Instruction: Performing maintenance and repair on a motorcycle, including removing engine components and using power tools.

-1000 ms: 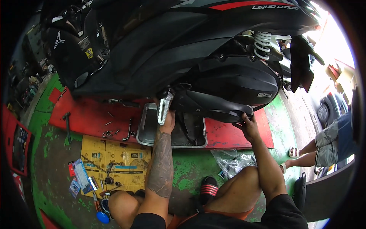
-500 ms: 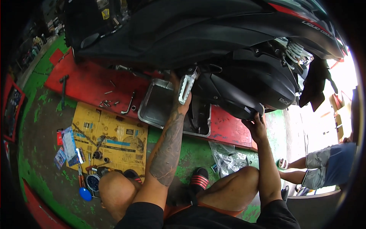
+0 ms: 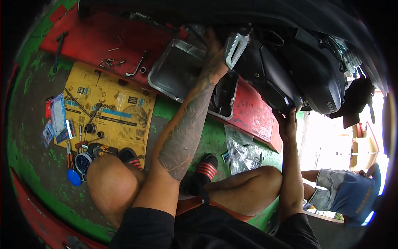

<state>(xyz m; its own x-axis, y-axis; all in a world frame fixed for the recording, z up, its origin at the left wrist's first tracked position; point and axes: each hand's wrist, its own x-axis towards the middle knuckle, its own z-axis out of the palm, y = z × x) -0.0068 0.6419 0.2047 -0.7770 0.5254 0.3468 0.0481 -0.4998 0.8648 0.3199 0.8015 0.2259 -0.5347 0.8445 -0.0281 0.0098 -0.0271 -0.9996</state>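
Note:
A black scooter (image 3: pixel 319 70) stands side-on above a red platform. My left hand (image 3: pixel 213 43) reaches in beneath the scooter's body, behind the silver folding footpeg (image 3: pixel 237 52); its fingers are hidden in shadow there. My right hand (image 3: pixel 287 120) is at the lower rear end of a long black cover (image 3: pixel 273 79) on the scooter's side, thumb and fingers closed around the tip from below. Under the left forearm, a metal drip tray (image 3: pixel 172 68) rests on the platform, and a dark elongated object lies within its right part.
On the red platform (image 3: pixel 93 31) lie a hammer (image 3: pixel 60 50), an L-shaped wrench (image 3: pixel 138 66) and several bolts (image 3: pixel 108 63). Flattened yellow cardboard (image 3: pixel 120 99) bears tools. Clear plastic (image 3: pixel 244 153) lies near my right knee. A person (image 3: pixel 348 191) is at the far right.
The view has tilted, so the scooter sits higher and further right in it. Both hands keep about the same places on the scooter. More of the other person's back shows.

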